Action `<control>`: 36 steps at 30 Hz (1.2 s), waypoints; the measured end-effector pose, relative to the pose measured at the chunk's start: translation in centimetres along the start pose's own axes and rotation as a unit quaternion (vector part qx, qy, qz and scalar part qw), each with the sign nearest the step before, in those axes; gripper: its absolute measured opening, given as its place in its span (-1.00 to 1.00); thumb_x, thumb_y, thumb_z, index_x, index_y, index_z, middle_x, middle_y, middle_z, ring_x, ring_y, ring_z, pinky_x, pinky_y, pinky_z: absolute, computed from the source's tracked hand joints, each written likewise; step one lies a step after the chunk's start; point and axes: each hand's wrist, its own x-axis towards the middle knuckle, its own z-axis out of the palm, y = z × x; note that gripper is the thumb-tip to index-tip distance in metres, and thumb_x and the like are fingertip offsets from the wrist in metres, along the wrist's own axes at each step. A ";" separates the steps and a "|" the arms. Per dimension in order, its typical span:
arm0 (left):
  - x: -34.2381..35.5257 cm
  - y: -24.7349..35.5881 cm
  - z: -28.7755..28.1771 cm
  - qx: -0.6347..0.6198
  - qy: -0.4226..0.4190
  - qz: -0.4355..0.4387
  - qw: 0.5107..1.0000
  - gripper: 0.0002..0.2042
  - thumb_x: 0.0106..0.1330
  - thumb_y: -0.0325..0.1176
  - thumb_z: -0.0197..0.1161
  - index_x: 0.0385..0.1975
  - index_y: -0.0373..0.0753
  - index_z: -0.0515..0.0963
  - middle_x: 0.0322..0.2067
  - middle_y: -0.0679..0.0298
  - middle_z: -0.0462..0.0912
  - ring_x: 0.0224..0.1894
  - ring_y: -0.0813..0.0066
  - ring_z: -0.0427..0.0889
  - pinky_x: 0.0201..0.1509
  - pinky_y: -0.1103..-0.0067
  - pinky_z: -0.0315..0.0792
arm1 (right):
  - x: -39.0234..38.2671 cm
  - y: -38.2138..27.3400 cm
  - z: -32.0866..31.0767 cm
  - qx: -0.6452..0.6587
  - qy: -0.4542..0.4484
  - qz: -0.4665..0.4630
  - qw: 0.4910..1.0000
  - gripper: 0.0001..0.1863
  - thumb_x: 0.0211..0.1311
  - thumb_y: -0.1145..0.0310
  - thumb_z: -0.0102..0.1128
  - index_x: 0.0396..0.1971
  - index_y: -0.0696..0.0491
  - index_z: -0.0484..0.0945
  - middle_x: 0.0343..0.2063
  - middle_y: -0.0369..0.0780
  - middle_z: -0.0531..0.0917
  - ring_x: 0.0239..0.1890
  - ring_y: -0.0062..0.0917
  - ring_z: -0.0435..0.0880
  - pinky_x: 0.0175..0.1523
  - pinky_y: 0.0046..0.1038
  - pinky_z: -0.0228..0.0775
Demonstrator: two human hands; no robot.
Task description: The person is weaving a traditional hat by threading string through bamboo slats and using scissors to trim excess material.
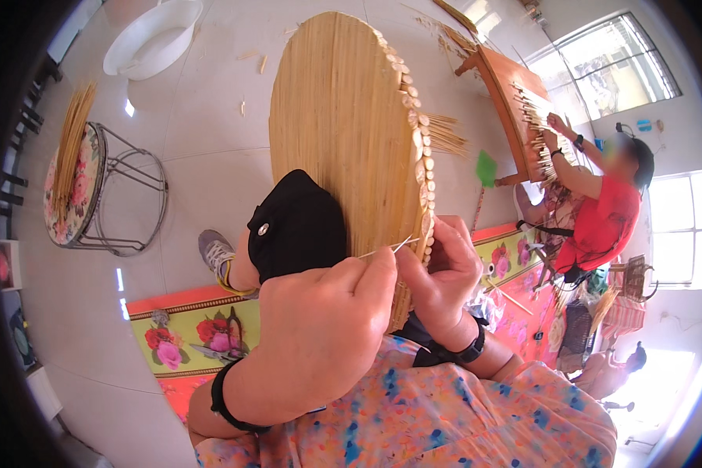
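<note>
Your one big straw disc (343, 117) stands on edge across your lap, a woven oval mat of pale stalks, its long axis running from your knee up and away toward the top of the view, the flat face turned to your left, grain of the stalks running along that same axis. One row of pale folded loops (423, 156) edges its right rim, too many to count. A tuft of loose stalk ends (448, 134) sticks out rightward from that rim about halfway up. Your left hand (327, 327) is closed in a pinch, thumb and forefinger tight on one thin straw strand (386, 249) that points right and slightly up toward the rim. Your right hand (444, 273) curls narrow against the rim edge, fingertips touching the loops; whether it also grips the strand, can't tell. One black knee patch (296, 226) sits just left of the disc's lower end, one grey shoe (214, 253) beyond it. Off left, one metal stool (105, 191) with a floral cushion carries one bundle of straw (70, 148). One white basin (152, 39) top left. Another person in a red shirt (600, 222) works at a second straw piece, far right.
</note>
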 end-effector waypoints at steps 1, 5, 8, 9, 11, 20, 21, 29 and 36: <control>0.0 0.1 0.1 0.010 0.004 -0.005 1.000 -0.76 0.05 -0.58 0.35 -0.24 -0.28 0.64 -0.69 0.31 0.47 -0.69 0.37 0.49 -0.67 0.47 0.27 | 0.0 0.0 0.1 0.003 -0.003 -0.011 1.000 -0.51 -0.10 0.63 0.44 -0.04 0.22 0.62 -0.23 -0.22 0.60 -0.28 -0.65 0.58 -0.24 -0.64 0.42; -0.1 -0.2 0.4 0.023 0.005 0.013 1.000 -0.72 0.04 -0.55 0.29 -0.20 -0.32 0.62 -0.64 0.32 0.52 -0.68 0.42 0.53 -0.65 0.52 0.34 | -0.1 -0.3 0.8 0.019 0.014 -0.012 1.000 -0.50 -0.09 0.60 0.45 -0.02 0.18 0.64 -0.24 -0.22 0.62 -0.35 -0.68 0.61 -0.33 -0.66 0.46; -0.4 -0.5 0.7 0.013 0.020 -0.005 1.000 -0.74 0.05 -0.59 0.32 -0.21 -0.30 0.64 -0.69 0.30 0.49 -0.71 0.41 0.49 -0.65 0.50 0.30 | 0.1 -0.8 0.8 -0.013 0.005 -0.041 0.999 -0.49 -0.11 0.59 0.44 -0.02 0.17 0.65 -0.26 -0.21 0.63 -0.40 -0.64 0.63 -0.34 -0.64 0.50; -0.6 -0.7 0.9 0.000 0.040 -0.003 0.999 -0.77 0.11 -0.60 0.35 -0.21 -0.29 0.65 -0.70 0.27 0.47 -0.73 0.41 0.44 -0.65 0.51 0.26 | 0.1 -1.2 1.0 -0.012 0.005 -0.045 0.999 -0.51 -0.12 0.58 0.42 -0.04 0.17 0.65 -0.26 -0.18 0.63 -0.44 -0.60 0.64 -0.35 -0.63 0.52; -0.9 -0.7 0.6 0.000 0.022 -0.016 1.000 -0.77 0.12 -0.61 0.34 -0.21 -0.29 0.65 -0.70 0.27 0.47 -0.73 0.42 0.44 -0.65 0.52 0.26 | -0.1 -1.1 1.3 0.019 0.010 -0.030 0.999 -0.51 -0.11 0.57 0.42 -0.04 0.18 0.65 -0.25 -0.20 0.63 -0.42 -0.63 0.61 -0.34 -0.63 0.48; -1.8 0.7 -1.8 0.064 -0.031 -0.119 0.990 -0.82 0.19 -0.61 0.31 -0.21 -0.33 0.67 -0.48 0.15 0.69 -0.56 0.43 0.64 -0.48 0.62 0.45 | -0.1 -0.6 2.1 0.191 -0.060 -0.007 0.980 -0.44 -0.18 0.50 0.45 -0.04 0.19 0.57 -0.34 -0.23 0.54 -0.44 -0.60 0.50 -0.34 -0.58 0.40; -1.9 0.8 -1.8 0.072 -0.021 -0.118 0.990 -0.84 0.21 -0.59 0.30 -0.21 -0.34 0.67 -0.47 0.14 0.70 -0.55 0.47 0.66 -0.48 0.62 0.46 | -0.1 -0.3 2.1 0.200 -0.071 -0.020 0.977 -0.44 -0.18 0.49 0.45 -0.03 0.19 0.56 -0.33 -0.23 0.53 -0.41 -0.58 0.48 -0.31 -0.57 0.40; -2.5 1.0 -1.7 0.091 -0.037 -0.163 0.982 -0.81 0.27 -0.59 0.23 -0.13 -0.38 0.65 -0.55 0.28 0.63 -0.61 0.71 0.46 -0.55 0.73 0.31 | -0.3 0.5 2.0 0.261 -0.089 -0.017 0.961 -0.31 -0.12 0.50 0.45 0.15 0.20 0.51 -0.27 -0.19 0.54 -0.30 -0.50 0.53 -0.25 -0.54 0.45; -2.2 1.7 -1.6 0.108 -0.034 -0.162 0.980 -0.79 0.27 -0.59 0.23 -0.11 -0.39 0.65 -0.59 0.29 0.60 -0.64 0.71 0.44 -0.55 0.73 0.29 | -0.3 0.3 2.0 0.249 -0.100 -0.013 0.963 -0.29 -0.10 0.48 0.42 0.19 0.20 0.48 -0.22 -0.13 0.53 -0.26 -0.44 0.57 -0.22 -0.51 0.50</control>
